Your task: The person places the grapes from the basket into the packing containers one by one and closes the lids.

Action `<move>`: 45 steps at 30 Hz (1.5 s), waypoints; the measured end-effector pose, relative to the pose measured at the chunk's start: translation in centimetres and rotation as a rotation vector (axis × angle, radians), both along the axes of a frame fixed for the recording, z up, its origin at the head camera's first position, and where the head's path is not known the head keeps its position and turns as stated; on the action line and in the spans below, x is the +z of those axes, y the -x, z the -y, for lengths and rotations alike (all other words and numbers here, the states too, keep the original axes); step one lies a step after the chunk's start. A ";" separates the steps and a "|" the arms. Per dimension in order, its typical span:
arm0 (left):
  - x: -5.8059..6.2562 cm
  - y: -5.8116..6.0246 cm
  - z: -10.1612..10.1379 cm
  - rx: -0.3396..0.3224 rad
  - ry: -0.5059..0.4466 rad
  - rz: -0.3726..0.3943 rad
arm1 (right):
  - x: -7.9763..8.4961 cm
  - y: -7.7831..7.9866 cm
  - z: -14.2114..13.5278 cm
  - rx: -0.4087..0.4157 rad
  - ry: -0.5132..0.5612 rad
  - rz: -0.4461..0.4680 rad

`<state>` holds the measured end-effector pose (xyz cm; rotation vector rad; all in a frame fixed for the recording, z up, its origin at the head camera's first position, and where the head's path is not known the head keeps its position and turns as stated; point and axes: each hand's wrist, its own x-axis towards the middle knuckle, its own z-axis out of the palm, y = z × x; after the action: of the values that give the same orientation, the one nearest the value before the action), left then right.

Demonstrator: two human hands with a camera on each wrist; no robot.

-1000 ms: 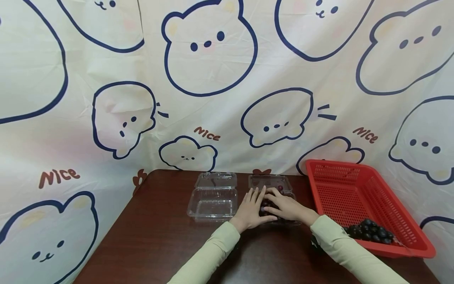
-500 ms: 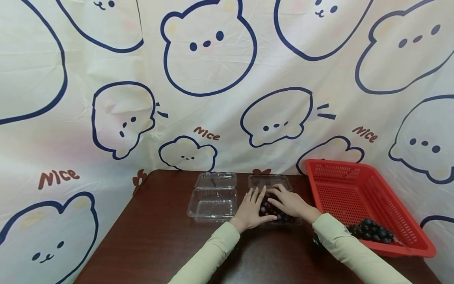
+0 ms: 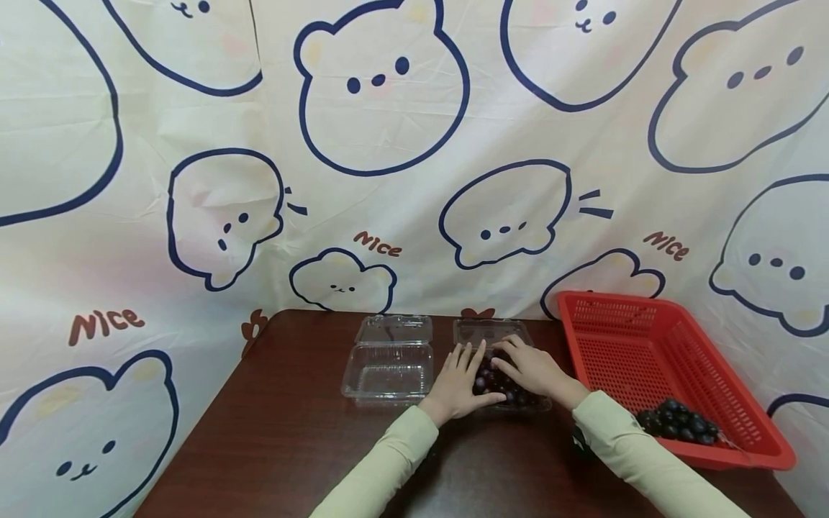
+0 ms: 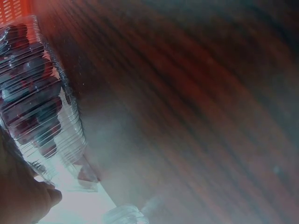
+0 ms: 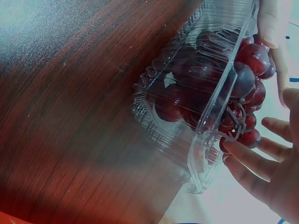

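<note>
Dark red grapes (image 3: 486, 378) fill a clear plastic clamshell box (image 5: 161, 140) on the table, its lid (image 3: 476, 331) folded back. Some grapes and a bit of stem rise above the rim in the right wrist view. My left hand (image 3: 456, 385) lies along the box's left side with its fingers straight and spread. From the right, my right hand (image 3: 534, 367) reaches over the bunch, and its slightly bent fingers (image 5: 247, 161) touch the grapes at the rim. The hands partly cover the fruit in the head view.
To the left stands a second clear clamshell box (image 3: 388, 370), lid raised back, with no fruit seen inside. A red plastic basket (image 3: 622, 360) on the right holds a dark grape bunch (image 3: 676, 421). Behind the brown table (image 3: 272, 424) hangs a patterned cloth (image 3: 382, 144).
My right hand has shifted slightly right and back over the box, uncovering more grapes between the hands. The left hand has stayed in place.
</note>
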<state>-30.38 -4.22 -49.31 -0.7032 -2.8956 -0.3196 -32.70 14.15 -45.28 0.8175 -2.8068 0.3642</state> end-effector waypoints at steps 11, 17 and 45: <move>-0.2 0.1 -0.1 0.005 -0.005 -0.011 | 0.2 0.1 -0.2 -0.034 0.030 -0.019; -0.3 0.1 -0.2 0.004 -0.017 -0.009 | 0.1 0.2 -0.3 -0.034 0.057 -0.023; -0.2 0.1 0.1 -0.011 -0.033 0.006 | 0.3 0.1 -0.5 -0.010 0.038 -0.077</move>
<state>-30.50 -4.28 -49.55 -0.7151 -2.8863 -0.3701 -32.77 14.61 -45.03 0.7918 -2.7233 0.3749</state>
